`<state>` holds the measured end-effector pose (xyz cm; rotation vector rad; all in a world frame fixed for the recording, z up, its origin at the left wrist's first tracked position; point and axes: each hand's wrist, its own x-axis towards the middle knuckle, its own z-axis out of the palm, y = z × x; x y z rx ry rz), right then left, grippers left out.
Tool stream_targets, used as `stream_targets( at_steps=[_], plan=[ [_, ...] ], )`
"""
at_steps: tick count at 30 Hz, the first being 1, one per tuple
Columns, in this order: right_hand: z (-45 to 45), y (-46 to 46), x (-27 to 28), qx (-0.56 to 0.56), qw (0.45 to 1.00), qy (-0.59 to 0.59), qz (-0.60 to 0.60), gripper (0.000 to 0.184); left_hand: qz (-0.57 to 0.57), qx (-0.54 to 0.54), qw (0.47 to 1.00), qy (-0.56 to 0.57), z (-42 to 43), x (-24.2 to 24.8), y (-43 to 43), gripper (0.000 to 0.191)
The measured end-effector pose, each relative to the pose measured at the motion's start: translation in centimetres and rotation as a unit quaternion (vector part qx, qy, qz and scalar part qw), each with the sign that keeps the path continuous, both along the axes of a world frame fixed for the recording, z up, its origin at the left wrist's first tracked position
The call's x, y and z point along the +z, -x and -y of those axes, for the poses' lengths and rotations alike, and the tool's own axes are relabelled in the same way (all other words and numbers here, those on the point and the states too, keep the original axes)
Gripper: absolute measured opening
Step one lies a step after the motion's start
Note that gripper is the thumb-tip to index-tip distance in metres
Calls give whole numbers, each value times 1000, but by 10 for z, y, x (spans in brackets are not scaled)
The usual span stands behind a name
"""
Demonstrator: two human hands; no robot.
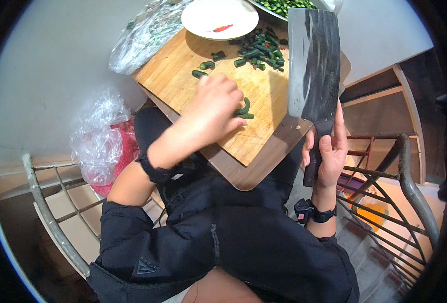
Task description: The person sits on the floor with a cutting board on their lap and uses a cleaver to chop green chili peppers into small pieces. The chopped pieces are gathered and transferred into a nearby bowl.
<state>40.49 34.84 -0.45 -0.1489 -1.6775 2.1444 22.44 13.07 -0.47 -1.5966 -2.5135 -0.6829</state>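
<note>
My right hand (329,151) grips the dark handle of a broad cleaver (314,68), its blade pointing away from me beside the wooden cutting board (166,75). My left hand (217,106) is over the board with its fingers curled downward; whether anything is between them is hidden. Under and beside its thumb side lie dark green vegetable pieces (246,115), and a short green piece (198,74) lies by its knuckles. Farther up the board is a pile of cut green pieces (261,49) with red bits.
A white plate (197,19) with a red chili (223,28) overlaps the board's far edge. Behind it is a bowl of chopped green pieces (284,7). Clear plastic bags (132,53) lie at the left. The board rests on a brown tabletop (242,178). Metal railings (416,193) stand at both sides.
</note>
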Motion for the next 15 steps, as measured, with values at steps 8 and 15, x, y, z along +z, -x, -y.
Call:
stream_targets(
  at_steps=[8, 15],
  plan=[
    [0, -3, -17, 11, 998, -66, -3, 80, 73, 192, 978, -16, 22, -22, 89, 19],
    [-10, 1, -12, -39, 926, -375, 4, 65, 170, 218, 956, -103, 16, -15, 87, 17]
  ],
)
